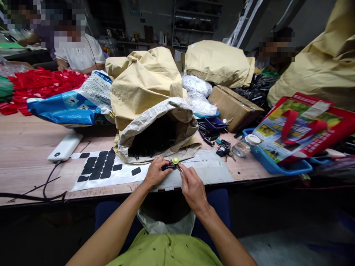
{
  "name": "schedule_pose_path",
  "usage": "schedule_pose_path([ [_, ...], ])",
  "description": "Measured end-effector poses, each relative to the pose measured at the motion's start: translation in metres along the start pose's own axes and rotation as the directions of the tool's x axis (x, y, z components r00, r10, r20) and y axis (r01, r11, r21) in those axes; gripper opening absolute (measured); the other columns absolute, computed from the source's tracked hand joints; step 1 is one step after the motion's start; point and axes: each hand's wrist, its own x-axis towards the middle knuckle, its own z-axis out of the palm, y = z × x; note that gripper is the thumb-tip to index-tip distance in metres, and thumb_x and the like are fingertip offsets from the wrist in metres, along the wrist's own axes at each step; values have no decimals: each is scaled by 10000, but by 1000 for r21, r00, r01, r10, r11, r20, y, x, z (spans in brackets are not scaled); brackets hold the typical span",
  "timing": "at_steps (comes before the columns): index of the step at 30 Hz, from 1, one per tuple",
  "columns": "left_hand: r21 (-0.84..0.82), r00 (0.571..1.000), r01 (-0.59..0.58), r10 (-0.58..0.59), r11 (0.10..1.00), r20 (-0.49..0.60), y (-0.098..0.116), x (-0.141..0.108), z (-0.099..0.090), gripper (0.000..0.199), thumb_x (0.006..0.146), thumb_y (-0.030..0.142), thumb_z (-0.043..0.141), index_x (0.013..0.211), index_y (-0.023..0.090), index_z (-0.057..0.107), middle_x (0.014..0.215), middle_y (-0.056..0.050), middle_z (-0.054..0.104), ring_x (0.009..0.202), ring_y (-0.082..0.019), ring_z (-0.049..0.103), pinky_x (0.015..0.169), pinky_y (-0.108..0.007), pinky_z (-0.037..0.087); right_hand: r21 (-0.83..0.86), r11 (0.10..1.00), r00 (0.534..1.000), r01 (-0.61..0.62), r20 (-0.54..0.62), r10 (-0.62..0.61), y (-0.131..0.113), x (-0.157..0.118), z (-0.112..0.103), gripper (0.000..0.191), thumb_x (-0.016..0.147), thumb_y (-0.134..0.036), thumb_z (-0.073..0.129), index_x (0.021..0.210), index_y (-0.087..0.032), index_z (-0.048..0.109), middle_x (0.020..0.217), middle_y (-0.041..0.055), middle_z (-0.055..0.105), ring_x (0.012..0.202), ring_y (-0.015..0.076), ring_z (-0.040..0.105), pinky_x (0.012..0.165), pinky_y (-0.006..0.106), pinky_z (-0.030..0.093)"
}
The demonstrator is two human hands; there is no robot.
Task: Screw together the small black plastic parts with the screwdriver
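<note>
My left hand (157, 172) is closed on a small black piece (168, 167) at the table's front edge, in front of the open sack (155, 88). My right hand (193, 186) pinches a thin metal-looking tool (179, 168), its far end at the black piece. A small yellow-green round thing (175, 161) sits between the fingertips of both hands; what it belongs to is too small to tell. Under the hands lies a grey sheet (210, 168). Dark contents show inside the sack's mouth.
Black square pads (101, 164) on a white sheet and a white power bank (65, 147) with a cable lie left. Right are keys (231, 155), a jar (242, 147), a blue tray (294, 170) and a cardboard box (234, 107). Other people sit beyond the table.
</note>
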Motion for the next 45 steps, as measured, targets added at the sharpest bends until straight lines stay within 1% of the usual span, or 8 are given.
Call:
schedule_pose_path([
  [6, 20, 1000, 2, -2, 1000, -6, 3, 0, 0, 115, 842, 230, 765, 955, 215, 772, 842, -25, 616, 880, -211, 569, 816, -332, 427, -226, 973, 996, 35, 92, -14, -2, 1, -1, 471, 1031, -178, 403, 1450, -304, 576, 946, 38, 625, 755, 143, 622, 680, 217, 479],
  [10, 22, 1000, -2, 2, 1000, -18, 1, 0, 2, 150, 832, 241, 778, 980, 216, 775, 843, -28, 627, 881, -214, 571, 819, -342, 433, -226, 974, 1000, -17, 3, 19, -1, -1, -6, 450, 1053, -211, 375, 1449, -273, 580, 947, 49, 622, 817, 155, 637, 716, 225, 484],
  [16, 42, 1000, 6, -6, 999, -11, -1, 0, 3, 163, 832, 263, 768, 991, 226, 770, 876, -33, 649, 908, -225, 588, 842, -356, 447, -201, 979, 999, -43, 7, 45, 5, -3, -10, 439, 1044, -226, 391, 1420, -295, 606, 941, 41, 627, 830, 154, 642, 718, 226, 481],
  [22, 60, 1000, 14, -14, 998, 9, -1, 0, 2, 170, 814, 269, 768, 972, 217, 736, 924, -36, 668, 945, -235, 593, 855, -360, 457, -287, 948, 985, -138, -139, 102, 38, 27, -28, 394, 1028, -261, 464, 1386, -292, 625, 1071, 51, 645, 918, 167, 615, 747, 248, 443],
  [28, 76, 1000, 13, -14, 997, 18, 0, -1, 1, 244, 811, 301, 762, 1039, 228, 711, 967, -40, 671, 948, -240, 593, 862, -374, 467, -512, 837, 981, -193, -96, 168, 83, 57, -30, 354, 985, -210, 530, 1294, -277, 690, 995, 65, 619, 893, 191, 521, 751, 297, 344],
  [37, 105, 999, -22, 19, 994, 28, -5, 1, 2, 202, 889, 367, 713, 1041, 235, 733, 941, -45, 664, 932, -240, 600, 854, -375, 463, -547, 811, 977, -208, -151, 148, 89, 56, -17, 332, 1003, -255, 493, 1291, -271, 656, 1036, 79, 587, 966, 224, 461, 790, 325, 287],
  [42, 36, 993, -117, 116, 993, 23, 24, -15, -7, 225, 977, 386, 605, 1101, 227, 706, 1000, -78, 673, 970, -246, 606, 883, -387, 475, -574, 792, 978, -207, -140, 154, 88, 56, -18, 318, 998, -260, 503, 1283, -265, 643, 1046, 79, 583, 980, 233, 463, 790, 330, 288],
  [45, -54, 955, -227, 233, 972, 183, 50, -48, -4, 247, 1016, 369, 541, 1185, 244, 670, 1033, -89, 690, 954, -232, 629, 872, -364, 482, -584, 784, 978, -210, -135, 162, 89, 57, -18, 305, 994, -266, 515, 1270, -259, 642, 1053, 80, 585, 988, 235, 466, 791, 333, 289],
])
